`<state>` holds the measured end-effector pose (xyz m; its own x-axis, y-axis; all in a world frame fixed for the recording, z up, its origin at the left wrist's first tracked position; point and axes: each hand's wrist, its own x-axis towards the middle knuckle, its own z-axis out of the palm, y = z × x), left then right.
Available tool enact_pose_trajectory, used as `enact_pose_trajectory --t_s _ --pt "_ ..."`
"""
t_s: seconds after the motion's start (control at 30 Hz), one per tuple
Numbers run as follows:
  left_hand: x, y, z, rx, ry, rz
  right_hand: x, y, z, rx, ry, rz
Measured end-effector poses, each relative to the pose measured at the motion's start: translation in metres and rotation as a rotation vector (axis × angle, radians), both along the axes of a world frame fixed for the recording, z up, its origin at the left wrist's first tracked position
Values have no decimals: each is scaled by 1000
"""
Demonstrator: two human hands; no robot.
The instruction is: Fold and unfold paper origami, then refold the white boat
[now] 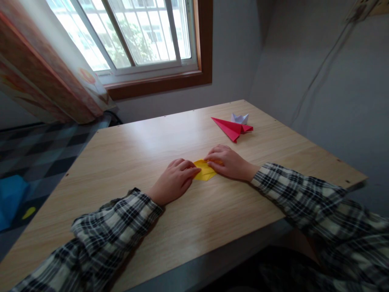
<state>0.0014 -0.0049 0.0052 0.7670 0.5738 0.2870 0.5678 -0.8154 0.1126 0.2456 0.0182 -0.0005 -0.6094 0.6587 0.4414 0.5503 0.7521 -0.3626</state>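
Roughly between both hands, a yellow folded paper (206,173) lies on the wooden table (130,156), nearer its near edge than the red paper airplane (231,128). As far as it shows, its long axis runs left to right, with both ends partly hidden under fingers; its near side narrows to a blunt corner pointing toward the person. It looks bright and flat, with angled edges and a faint darker fold line across the middle.

The left hand (173,181) has its fingers bent close together, thumb and fingertips on the paper's left part. The right hand (228,161) curls over the right part, its fingertips touching the far edge and upper face. I cannot tell whether either hand pinches the paper or simply presses it down.

Farther right, the red airplane's nose points far left, and a white paper boat (240,118) sits just behind it.
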Motion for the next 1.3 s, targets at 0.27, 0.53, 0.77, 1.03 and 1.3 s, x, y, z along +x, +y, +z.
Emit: enact_pose_trajectory --t_s 0.27,0.53,0.77,1.03,1.3 --pt "1 0 -3 -20 -37 41 0 1 -2 17 -22 32" --pt "1 0 -2 -1 5 31 0 1 -2 9 -36 40" --pt "0 -1 0 -4 8 28 0 1 -2 11 -38 44" --pt "1 -1 0 13 -24 4 0 1 -2 20 -57 42" --pt "2 -2 2 37 61 39 1 -2 3 58 -103 -41"
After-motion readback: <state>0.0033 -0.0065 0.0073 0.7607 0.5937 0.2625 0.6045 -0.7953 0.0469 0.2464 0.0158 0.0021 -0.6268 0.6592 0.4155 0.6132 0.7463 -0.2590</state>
